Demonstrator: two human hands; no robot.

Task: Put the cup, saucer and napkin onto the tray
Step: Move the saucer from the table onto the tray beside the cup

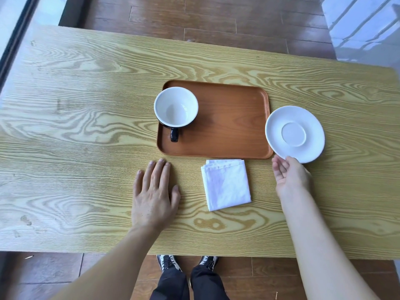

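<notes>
The round cup [176, 107], white inside and dark outside, stands on the left end of the smooth brown tray [227, 131] with rounded corners. The right hand [289, 176] pinches the near rim of the flat white saucer [294, 134], just off the tray's right edge. The left hand [154, 195] lies flat and empty on the grainy wooden table [86, 126], and the folded square cloth napkin [226, 185] sits by the tray's near edge.

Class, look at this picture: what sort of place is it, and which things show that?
Probably a café or dining area: a wooden table, a serving tray with a cup, and plank flooring.
</notes>
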